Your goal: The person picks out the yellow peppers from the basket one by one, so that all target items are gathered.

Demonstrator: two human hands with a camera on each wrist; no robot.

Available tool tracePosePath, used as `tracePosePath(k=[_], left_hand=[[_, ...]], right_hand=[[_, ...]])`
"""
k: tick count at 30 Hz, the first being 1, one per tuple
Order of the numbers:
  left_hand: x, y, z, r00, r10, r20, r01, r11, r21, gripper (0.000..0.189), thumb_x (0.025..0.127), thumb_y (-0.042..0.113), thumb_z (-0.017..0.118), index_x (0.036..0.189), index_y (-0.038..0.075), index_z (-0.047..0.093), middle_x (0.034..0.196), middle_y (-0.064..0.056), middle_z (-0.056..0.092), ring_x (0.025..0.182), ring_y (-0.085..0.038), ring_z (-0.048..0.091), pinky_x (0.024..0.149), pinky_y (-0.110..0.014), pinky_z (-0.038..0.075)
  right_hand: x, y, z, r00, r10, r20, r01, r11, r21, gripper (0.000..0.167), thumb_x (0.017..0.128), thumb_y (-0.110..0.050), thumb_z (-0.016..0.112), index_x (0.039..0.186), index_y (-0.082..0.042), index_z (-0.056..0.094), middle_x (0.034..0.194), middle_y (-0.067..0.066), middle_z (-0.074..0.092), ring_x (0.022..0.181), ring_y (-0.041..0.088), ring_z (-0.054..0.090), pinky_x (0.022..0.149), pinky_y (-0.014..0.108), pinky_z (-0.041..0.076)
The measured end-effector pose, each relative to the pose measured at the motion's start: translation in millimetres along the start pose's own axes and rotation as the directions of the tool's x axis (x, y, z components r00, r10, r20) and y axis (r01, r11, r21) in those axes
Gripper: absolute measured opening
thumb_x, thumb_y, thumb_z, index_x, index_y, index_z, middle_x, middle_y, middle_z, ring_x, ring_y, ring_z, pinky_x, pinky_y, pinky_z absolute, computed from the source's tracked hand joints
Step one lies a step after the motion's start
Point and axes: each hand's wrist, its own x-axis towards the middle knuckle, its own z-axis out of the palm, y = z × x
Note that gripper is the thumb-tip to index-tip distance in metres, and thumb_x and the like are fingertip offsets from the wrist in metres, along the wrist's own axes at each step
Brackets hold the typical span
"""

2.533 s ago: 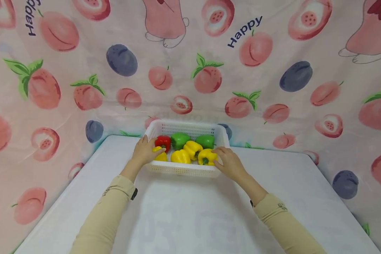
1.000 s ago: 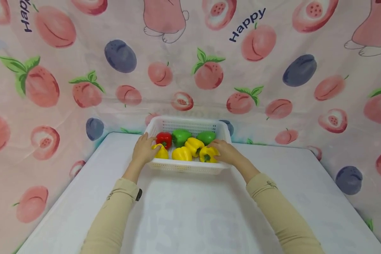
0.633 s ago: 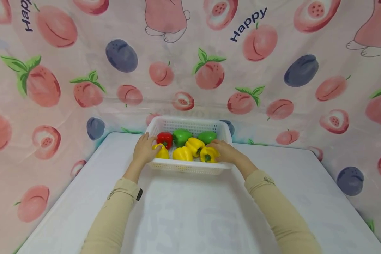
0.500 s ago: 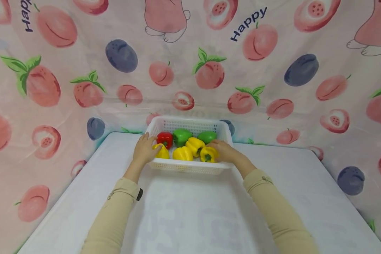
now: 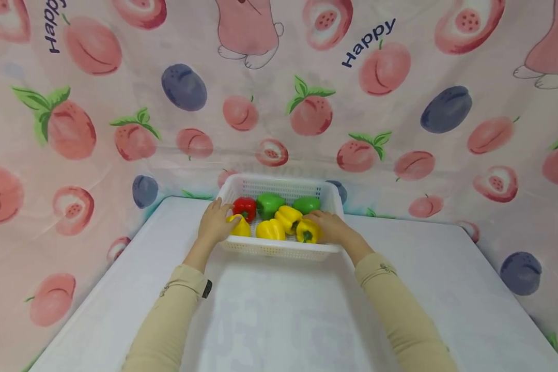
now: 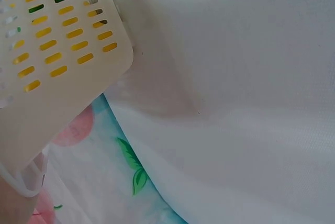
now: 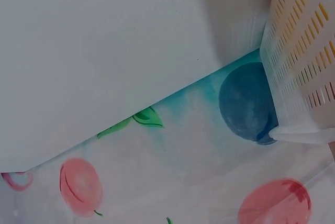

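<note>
A white plastic basket (image 5: 279,248) holds bell peppers in one layer. My left hand (image 5: 214,223) lies over its left rim, with the thumb across a yellow bell pepper (image 5: 242,227); whether it grips this pepper I cannot tell. Over the right rim reaches my right hand (image 5: 332,227), its curled fingers on another yellow bell pepper (image 5: 308,232) in the front right corner. A red bell pepper (image 5: 245,208) sits beyond my left thumb. Between the hands lie two more yellow bell peppers, the front one (image 5: 270,230) near the front wall. Two green bell peppers, one of them (image 5: 270,204) behind the yellow ones, line the back.
The basket stands at the far edge of a white-covered table (image 5: 279,315). Right behind it hangs a pink fruit-print cloth (image 5: 302,150). Both wrist views show mostly table cover, cloth and the slotted basket wall (image 6: 63,35).
My right hand has moved left, further over the rim and onto the front right yellow bell pepper. My left hand has stayed at the left rim. The head view has shifted slightly.
</note>
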Motion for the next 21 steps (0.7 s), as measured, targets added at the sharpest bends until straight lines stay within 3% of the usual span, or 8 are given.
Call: tracePosePath(k=[10,21], left_hand=[[-2.5,2.9,-0.1,1.0,0.016,-0.018,-0.016,1.0,0.005,0.055,0.094,0.037,0.05,0.136,0.003,0.046,0.152,-0.027,0.023,0.14,-0.044,0.02,0.116,-0.056,0.017],[-0.6,0.0,1.3,0.999,0.036,-0.023,-0.036,0.999,-0.004,0.055,0.094,0.038,0.049,0.135,0.002,0.047,0.151,-0.028,0.023,0.14,-0.045,0.019,0.115,-0.058,0.017]], right_hand=[[-1.2,0.0,5.7,1.0,0.022,-0.022,-0.024,0.998,-0.05,0.07,0.084,-0.032,0.07,0.144,-0.021,0.037,0.151,0.008,0.035,0.138,0.036,0.032,0.115,0.056,0.021],[1.4,-3.5,9.5,0.998,0.061,-0.012,-0.062,0.992,-0.107,0.063,0.088,-0.031,0.065,0.144,-0.02,0.039,0.148,0.005,0.041,0.136,0.033,0.038,0.115,0.055,0.023]])
